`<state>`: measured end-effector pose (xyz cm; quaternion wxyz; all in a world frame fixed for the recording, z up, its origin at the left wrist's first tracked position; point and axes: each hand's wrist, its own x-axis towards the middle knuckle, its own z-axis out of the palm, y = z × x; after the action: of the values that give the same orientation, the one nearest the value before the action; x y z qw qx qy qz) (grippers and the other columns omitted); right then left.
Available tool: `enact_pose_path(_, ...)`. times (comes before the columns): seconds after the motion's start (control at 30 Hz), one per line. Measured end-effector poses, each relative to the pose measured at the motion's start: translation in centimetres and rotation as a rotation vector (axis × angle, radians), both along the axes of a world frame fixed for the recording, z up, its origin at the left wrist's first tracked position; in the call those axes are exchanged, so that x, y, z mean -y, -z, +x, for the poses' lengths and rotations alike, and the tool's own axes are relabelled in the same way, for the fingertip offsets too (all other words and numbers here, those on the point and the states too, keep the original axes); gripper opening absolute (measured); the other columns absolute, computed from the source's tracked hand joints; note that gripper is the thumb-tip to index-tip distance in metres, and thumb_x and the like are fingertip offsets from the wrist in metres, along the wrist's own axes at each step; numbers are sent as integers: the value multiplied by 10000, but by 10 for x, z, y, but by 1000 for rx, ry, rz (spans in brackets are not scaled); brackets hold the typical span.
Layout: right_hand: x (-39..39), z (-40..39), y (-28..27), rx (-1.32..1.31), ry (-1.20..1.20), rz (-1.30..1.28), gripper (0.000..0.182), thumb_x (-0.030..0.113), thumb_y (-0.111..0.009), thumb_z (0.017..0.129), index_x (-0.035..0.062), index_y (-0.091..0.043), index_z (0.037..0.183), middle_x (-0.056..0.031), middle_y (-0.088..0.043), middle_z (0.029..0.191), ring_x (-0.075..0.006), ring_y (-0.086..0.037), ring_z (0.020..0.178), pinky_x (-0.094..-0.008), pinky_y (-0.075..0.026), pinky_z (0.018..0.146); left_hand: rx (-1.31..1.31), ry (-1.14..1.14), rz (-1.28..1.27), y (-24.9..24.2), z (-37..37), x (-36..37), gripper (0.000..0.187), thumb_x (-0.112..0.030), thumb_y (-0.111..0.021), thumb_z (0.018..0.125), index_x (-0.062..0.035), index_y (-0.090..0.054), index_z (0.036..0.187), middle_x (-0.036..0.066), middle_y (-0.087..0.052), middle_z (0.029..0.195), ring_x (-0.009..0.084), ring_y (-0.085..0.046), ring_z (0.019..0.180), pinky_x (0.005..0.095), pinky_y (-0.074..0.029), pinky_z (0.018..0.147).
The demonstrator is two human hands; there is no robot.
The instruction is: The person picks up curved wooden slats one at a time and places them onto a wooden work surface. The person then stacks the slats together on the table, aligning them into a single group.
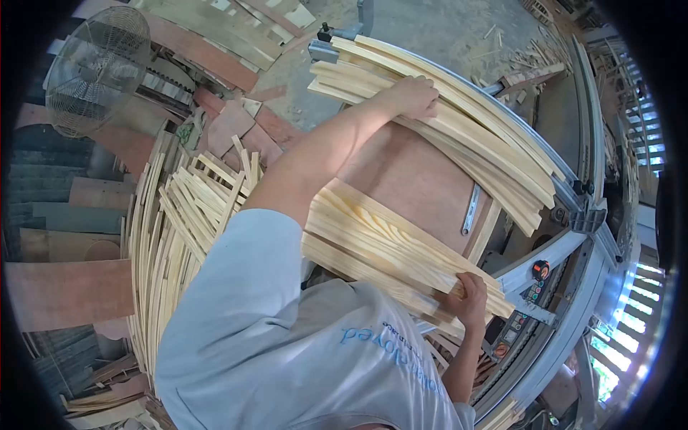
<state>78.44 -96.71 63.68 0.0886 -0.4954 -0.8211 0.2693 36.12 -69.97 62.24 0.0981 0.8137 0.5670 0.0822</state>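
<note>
My left hand (416, 98) reaches across to the far side, its fingers curled over a bundle of pale wooden strips (494, 154). These strips lie lengthwise beside a metal rail. Nearer my body, my right hand (469, 297) is closed on the right end of a stack of wooden boards (387, 233), the top one with wavy grain. Between the two groups shows a reddish-brown panel (408, 179), with a small slotted metal piece (471, 209) at its right side.
Many loose strips (193, 208) are piled at the left. A round fan (98, 72) stands at the upper left. Machine framing (552, 258) with a control panel (534, 290) is at the right. Brown sheets (72, 290) lie at the far left.
</note>
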Motion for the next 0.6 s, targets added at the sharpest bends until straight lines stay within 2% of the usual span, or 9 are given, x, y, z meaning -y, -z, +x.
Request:
enact_pose_path(0.07,0,0,2,8,11,14,492,96,-765,583,48,-669,1063,-136,-652,1067,-350,-606,1007,-439,-480,876,52,103,69,6,-7,-3,357,-413,-631,902,-66,-644,983,129,-616,1051,317,-568,1058,434,-477,929)
enact_pose_path(0.2,-1,-4,-1,23,13,6,471,98,-761,591,50,-672,1051,-130,-652,1061,-347,-606,1004,-436,-479,880,80,111,246,27,-8,-5,329,-390,-584,938,-68,-642,973,143,-646,995,334,-603,1011,453,-494,888)
enact_pose_path(0.27,0,-2,0,18,-14,44,455,91,-762,612,37,-671,1055,-141,-653,1047,-352,-611,995,-427,-499,869,41,-10,173,30,-1,-5,307,-356,-539,962,-67,-641,984,166,-670,929,367,-632,947,481,-505,848)
enact_pose_path(0.37,-1,1,0,-8,-16,40,473,92,-769,605,46,-664,1064,-133,-649,1044,-345,-609,1006,-424,-491,879,152,-77,55,20,-3,3,302,-356,-520,962,-86,-654,982,158,-697,976,371,-647,955,493,-509,832)
enact_pose_path(0.43,-2,1,0,-13,-32,57,502,126,-802,592,47,-668,1069,-118,-648,1064,-330,-607,1022,-418,-481,894,65,-92,154,-1,0,19,338,-415,-515,955,-124,-673,1021,157,-708,990,368,-669,955,493,-529,821)
enact_pose_path(0.5,2,8,6,0,-31,64,534,156,-835,589,48,-669,1085,-111,-641,1089,-322,-602,1037,-415,-476,905,100,-172,-35,-35,11,37,358,-429,-600,908,-110,-640,1067,153,-695,1019,354,-652,987,482,-515,835)
enact_pose_path(0.53,2,8,5,-13,-19,46,544,158,-836,590,52,-667,1096,-117,-637,1098,-329,-599,1039,-421,-476,904,108,-150,-51,-35,16,54,358,-429,-600,908,-110,-640,1067,153,-695,1019,354,-652,987,482,-515,835)
enact_pose_path(0.6,1,9,4,-21,-42,65,545,149,-827,594,57,-661,1105,-133,-629,1113,-348,-593,1030,-434,-474,896,33,51,-52,-39,22,89,446,-499,-611,899,-122,-597,1137,151,-682,1051,356,-664,981,486,-526,821)
